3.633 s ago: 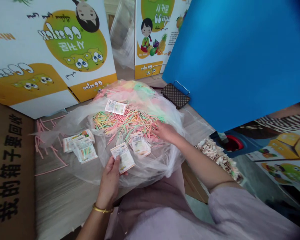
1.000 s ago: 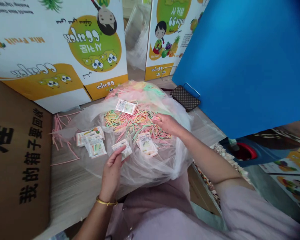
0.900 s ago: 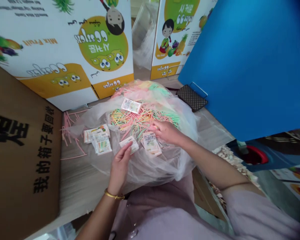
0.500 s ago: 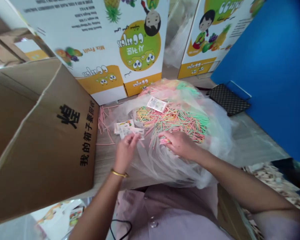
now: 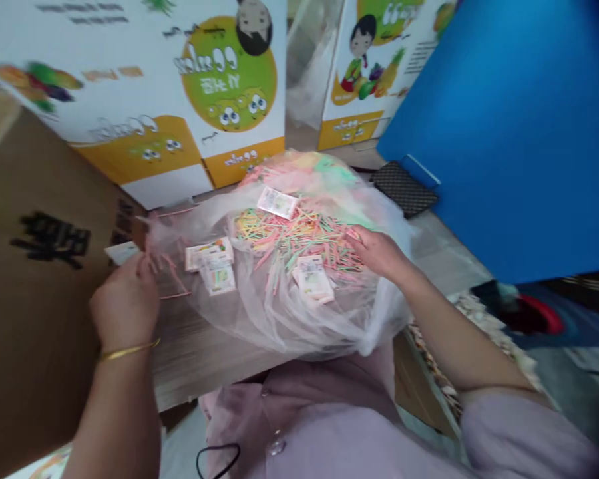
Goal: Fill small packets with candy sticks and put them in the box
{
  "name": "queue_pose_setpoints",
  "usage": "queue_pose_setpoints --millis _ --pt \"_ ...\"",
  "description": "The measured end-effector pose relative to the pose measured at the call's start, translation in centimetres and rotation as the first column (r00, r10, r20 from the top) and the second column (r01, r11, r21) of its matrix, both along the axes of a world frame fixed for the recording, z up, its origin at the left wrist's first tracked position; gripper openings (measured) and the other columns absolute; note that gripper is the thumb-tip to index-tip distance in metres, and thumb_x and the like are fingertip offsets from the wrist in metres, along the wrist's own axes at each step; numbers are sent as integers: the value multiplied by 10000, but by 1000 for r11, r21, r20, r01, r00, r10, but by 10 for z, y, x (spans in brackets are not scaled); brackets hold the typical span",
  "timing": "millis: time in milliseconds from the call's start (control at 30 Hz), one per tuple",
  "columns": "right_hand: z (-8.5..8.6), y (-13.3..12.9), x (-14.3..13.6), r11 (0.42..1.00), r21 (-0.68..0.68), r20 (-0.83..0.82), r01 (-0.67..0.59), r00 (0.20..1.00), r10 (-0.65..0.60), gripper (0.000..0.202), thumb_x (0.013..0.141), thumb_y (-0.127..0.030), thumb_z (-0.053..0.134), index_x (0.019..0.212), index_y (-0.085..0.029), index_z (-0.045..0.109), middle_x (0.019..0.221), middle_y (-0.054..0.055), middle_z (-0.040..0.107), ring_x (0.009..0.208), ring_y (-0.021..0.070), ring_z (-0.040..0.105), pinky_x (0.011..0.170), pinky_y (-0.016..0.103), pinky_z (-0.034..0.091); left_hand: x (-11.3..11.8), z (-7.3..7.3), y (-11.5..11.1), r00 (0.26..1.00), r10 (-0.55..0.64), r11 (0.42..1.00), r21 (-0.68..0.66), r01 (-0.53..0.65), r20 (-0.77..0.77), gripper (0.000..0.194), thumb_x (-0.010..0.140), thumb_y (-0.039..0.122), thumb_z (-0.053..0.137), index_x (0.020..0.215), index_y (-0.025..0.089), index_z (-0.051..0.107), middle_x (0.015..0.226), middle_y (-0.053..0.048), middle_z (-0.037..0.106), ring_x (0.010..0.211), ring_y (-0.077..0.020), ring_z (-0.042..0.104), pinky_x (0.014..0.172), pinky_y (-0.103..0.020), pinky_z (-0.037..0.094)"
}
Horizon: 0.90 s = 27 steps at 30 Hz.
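A heap of thin pink, yellow and green candy sticks (image 5: 304,233) lies in a clear plastic bag (image 5: 279,319) on the table. My right hand (image 5: 379,251) is at the heap's right side, its fingertips closed on some pink sticks. My left hand (image 5: 127,296) is closed beside the brown carton at the left. Something flat and white (image 5: 122,253) shows at its fingertips, too blurred to name. Small printed packets lie on the bag: one packet (image 5: 278,202) on the heap, a few overlapping packets (image 5: 210,256) at the left, and more packets (image 5: 314,279) near the front.
The brown carton (image 5: 40,319) walls off the left side. White printed fruit boxes (image 5: 239,86) stand along the back. A blue panel (image 5: 489,146) rises at the right, with a dark checked pouch (image 5: 404,189) by it. Loose pink sticks (image 5: 172,266) lie between carton and bag.
My left hand has moved left, away from the packets, to the carton. My right hand has moved up and right into the heap, uncovering packets at the front. The view has shifted.
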State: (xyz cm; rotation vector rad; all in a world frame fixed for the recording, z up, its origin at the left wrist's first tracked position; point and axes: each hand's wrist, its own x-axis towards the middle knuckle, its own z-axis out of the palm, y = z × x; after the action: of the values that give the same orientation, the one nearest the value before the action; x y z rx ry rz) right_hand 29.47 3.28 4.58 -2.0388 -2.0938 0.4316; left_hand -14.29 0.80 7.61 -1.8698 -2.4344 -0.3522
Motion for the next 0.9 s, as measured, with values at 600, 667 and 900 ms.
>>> queue_pose_setpoints --millis 600,667,900 --pt "-37 37 -3 965 -261 -64 -1 998 -16 203 952 -373 587 886 -186 630 984 129 728 894 258 671 766 319 468 126 -43 -46 -89 85 996 -86 -5 992 599 693 409 879 1178 215 586 973 -30 761 845 -177 729 820 -347 636" --pt "-36 35 3 973 -232 -130 2 991 -33 232 975 -357 500 822 -200 574 902 88 702 816 219 637 720 300 460 129 -48 -48 -166 142 990 -141 14 976 532 691 386 871 1113 194 609 994 -41 753 884 -181 725 858 -365 629" --pt "-22 28 -5 955 -295 -744 -37 635 -206 286 952 -343 354 685 -245 381 549 -46 373 449 116 262 463 265 281 138 -56 -46 -36 67 986 -60 154 997 995 746 352 814 1581 263 280 808 34 724 486 -89 557 444 -193 471"
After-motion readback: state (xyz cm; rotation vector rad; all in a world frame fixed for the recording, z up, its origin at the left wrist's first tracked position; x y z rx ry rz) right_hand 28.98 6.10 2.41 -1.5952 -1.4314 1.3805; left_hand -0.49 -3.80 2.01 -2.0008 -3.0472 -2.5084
